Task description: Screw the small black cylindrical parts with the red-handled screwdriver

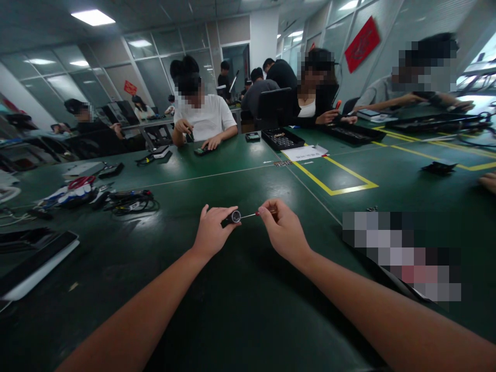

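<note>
Near the middle of the green table (217, 320), my left hand (211, 230) grips a small black cylindrical part (234, 217) between thumb and fingers, its round end with a light ring turned to the right. My right hand (284, 227) is closed around the handle of a thin screwdriver (250, 215). The metal shaft points left, and its tip is at or very close to the round end of the black part; whether it touches is too small to tell. Both hands are held above the table surface.
Bundled cables (132, 201) and a dark device (39, 263) lie at the left. A pixelated sheet (403, 253) is at the right. Farther back are a black parts tray (282, 139), a white paper (305, 153) and yellow tape (333, 192). Several people sit across the table.
</note>
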The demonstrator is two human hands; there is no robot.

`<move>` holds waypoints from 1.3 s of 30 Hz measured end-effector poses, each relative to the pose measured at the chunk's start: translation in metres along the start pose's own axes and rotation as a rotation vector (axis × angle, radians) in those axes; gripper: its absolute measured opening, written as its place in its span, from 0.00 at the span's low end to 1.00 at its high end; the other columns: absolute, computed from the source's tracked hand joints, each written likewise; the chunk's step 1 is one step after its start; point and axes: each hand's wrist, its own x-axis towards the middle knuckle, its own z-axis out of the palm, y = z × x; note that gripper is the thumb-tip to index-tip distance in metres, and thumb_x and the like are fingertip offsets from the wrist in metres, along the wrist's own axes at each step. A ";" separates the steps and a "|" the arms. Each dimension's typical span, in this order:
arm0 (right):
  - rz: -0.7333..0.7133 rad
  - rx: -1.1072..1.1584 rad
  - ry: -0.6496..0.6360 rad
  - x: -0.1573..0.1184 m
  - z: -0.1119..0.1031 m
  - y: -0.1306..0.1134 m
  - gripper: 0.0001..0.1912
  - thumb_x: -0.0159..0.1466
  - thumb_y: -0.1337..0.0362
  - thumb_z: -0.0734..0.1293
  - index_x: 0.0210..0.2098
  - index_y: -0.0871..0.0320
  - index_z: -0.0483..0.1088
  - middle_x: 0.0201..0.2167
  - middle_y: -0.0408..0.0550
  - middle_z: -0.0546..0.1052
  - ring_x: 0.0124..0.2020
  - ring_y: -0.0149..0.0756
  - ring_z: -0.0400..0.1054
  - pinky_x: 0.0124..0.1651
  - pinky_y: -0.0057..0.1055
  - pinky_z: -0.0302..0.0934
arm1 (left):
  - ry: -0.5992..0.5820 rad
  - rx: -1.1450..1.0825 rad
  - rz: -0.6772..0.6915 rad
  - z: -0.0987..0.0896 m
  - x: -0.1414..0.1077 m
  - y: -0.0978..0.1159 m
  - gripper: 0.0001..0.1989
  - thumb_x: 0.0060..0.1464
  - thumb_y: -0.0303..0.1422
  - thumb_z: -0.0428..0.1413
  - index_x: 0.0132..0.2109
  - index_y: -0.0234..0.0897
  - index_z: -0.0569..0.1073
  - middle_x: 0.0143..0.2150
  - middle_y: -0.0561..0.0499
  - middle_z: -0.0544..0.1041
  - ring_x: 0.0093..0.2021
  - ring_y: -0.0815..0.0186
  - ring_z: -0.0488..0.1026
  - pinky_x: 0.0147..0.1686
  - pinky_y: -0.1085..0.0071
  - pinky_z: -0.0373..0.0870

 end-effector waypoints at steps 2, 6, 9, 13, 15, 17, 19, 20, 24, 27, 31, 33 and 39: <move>-0.012 0.019 -0.053 0.000 -0.001 -0.001 0.10 0.69 0.56 0.62 0.38 0.54 0.70 0.29 0.43 0.75 0.29 0.36 0.69 0.33 0.33 0.60 | 0.010 0.006 0.005 0.001 0.000 -0.002 0.18 0.60 0.37 0.63 0.57 0.49 0.74 0.54 0.51 0.78 0.56 0.56 0.72 0.69 0.41 0.47; -0.020 0.065 -0.123 -0.001 0.000 -0.002 0.10 0.69 0.56 0.63 0.41 0.54 0.71 0.28 0.43 0.76 0.29 0.36 0.71 0.34 0.33 0.62 | 0.035 0.005 -0.007 0.001 0.001 -0.004 0.15 0.60 0.36 0.63 0.53 0.49 0.76 0.53 0.51 0.79 0.55 0.56 0.73 0.68 0.41 0.49; -0.064 -0.005 -0.042 -0.002 0.001 -0.003 0.08 0.69 0.58 0.63 0.39 0.55 0.71 0.30 0.44 0.77 0.30 0.36 0.72 0.35 0.33 0.62 | 0.063 0.005 -0.011 0.000 0.002 -0.003 0.13 0.59 0.35 0.64 0.51 0.47 0.77 0.51 0.51 0.79 0.53 0.56 0.73 0.67 0.43 0.52; -0.117 -0.053 -0.009 -0.004 0.002 -0.005 0.07 0.69 0.59 0.63 0.39 0.54 0.71 0.32 0.46 0.79 0.33 0.37 0.74 0.36 0.33 0.62 | 0.076 0.009 0.014 -0.001 0.002 0.000 0.13 0.58 0.35 0.64 0.50 0.46 0.77 0.51 0.51 0.79 0.53 0.56 0.73 0.66 0.45 0.54; -0.130 -0.052 -0.036 -0.005 0.002 -0.004 0.07 0.69 0.59 0.63 0.40 0.54 0.71 0.32 0.46 0.79 0.33 0.37 0.74 0.36 0.33 0.63 | 0.076 0.010 0.021 -0.001 0.002 0.000 0.13 0.59 0.35 0.64 0.51 0.47 0.77 0.51 0.51 0.79 0.52 0.56 0.73 0.66 0.45 0.54; -0.134 -0.061 -0.045 -0.004 0.002 -0.004 0.07 0.70 0.59 0.62 0.41 0.54 0.70 0.32 0.46 0.79 0.33 0.37 0.74 0.37 0.34 0.63 | 0.065 0.012 0.023 -0.001 0.002 0.000 0.14 0.59 0.36 0.64 0.51 0.47 0.77 0.51 0.51 0.79 0.53 0.56 0.73 0.66 0.44 0.53; -0.131 -0.083 -0.025 -0.003 0.002 -0.003 0.07 0.70 0.60 0.62 0.41 0.54 0.70 0.32 0.46 0.79 0.33 0.38 0.74 0.37 0.34 0.63 | 0.055 0.022 0.019 0.000 0.001 -0.001 0.15 0.59 0.37 0.64 0.52 0.48 0.76 0.51 0.51 0.79 0.53 0.55 0.73 0.67 0.43 0.51; -0.128 -0.090 -0.015 -0.003 0.001 -0.003 0.07 0.69 0.59 0.62 0.41 0.54 0.70 0.32 0.46 0.79 0.33 0.38 0.74 0.37 0.34 0.63 | 0.050 0.028 0.017 0.000 0.001 -0.001 0.15 0.58 0.38 0.64 0.53 0.48 0.76 0.51 0.50 0.79 0.53 0.55 0.73 0.67 0.43 0.51; -0.098 -0.069 -0.019 -0.001 0.001 -0.002 0.07 0.69 0.59 0.62 0.40 0.54 0.70 0.32 0.46 0.78 0.32 0.38 0.73 0.36 0.34 0.62 | 0.042 0.031 0.003 0.001 0.000 0.000 0.16 0.58 0.39 0.64 0.53 0.49 0.76 0.52 0.51 0.79 0.54 0.54 0.72 0.67 0.41 0.50; -0.075 -0.056 -0.013 -0.001 0.000 -0.001 0.08 0.69 0.58 0.62 0.40 0.54 0.70 0.31 0.45 0.78 0.31 0.37 0.72 0.36 0.34 0.62 | 0.030 0.027 -0.020 0.000 0.001 -0.001 0.16 0.59 0.38 0.64 0.54 0.49 0.76 0.52 0.50 0.79 0.54 0.54 0.72 0.67 0.40 0.51; -0.073 -0.042 0.028 -0.002 -0.003 -0.003 0.09 0.70 0.57 0.62 0.39 0.54 0.70 0.29 0.44 0.76 0.30 0.37 0.71 0.35 0.34 0.60 | 0.022 0.023 -0.035 0.000 0.002 -0.002 0.16 0.59 0.37 0.64 0.54 0.48 0.76 0.52 0.50 0.79 0.54 0.54 0.72 0.67 0.40 0.50; -0.086 -0.025 0.059 -0.002 -0.005 -0.004 0.09 0.70 0.57 0.62 0.38 0.54 0.69 0.30 0.44 0.76 0.31 0.37 0.71 0.36 0.34 0.60 | 0.024 0.019 -0.037 0.000 0.002 -0.002 0.16 0.58 0.37 0.64 0.54 0.48 0.76 0.52 0.50 0.79 0.55 0.54 0.72 0.67 0.40 0.50; -0.112 -0.037 0.029 -0.002 -0.005 -0.006 0.08 0.69 0.58 0.62 0.37 0.53 0.69 0.30 0.45 0.78 0.32 0.38 0.72 0.37 0.34 0.62 | 0.021 0.030 -0.041 0.001 0.002 -0.001 0.16 0.58 0.36 0.65 0.53 0.49 0.76 0.52 0.51 0.79 0.54 0.54 0.72 0.67 0.39 0.49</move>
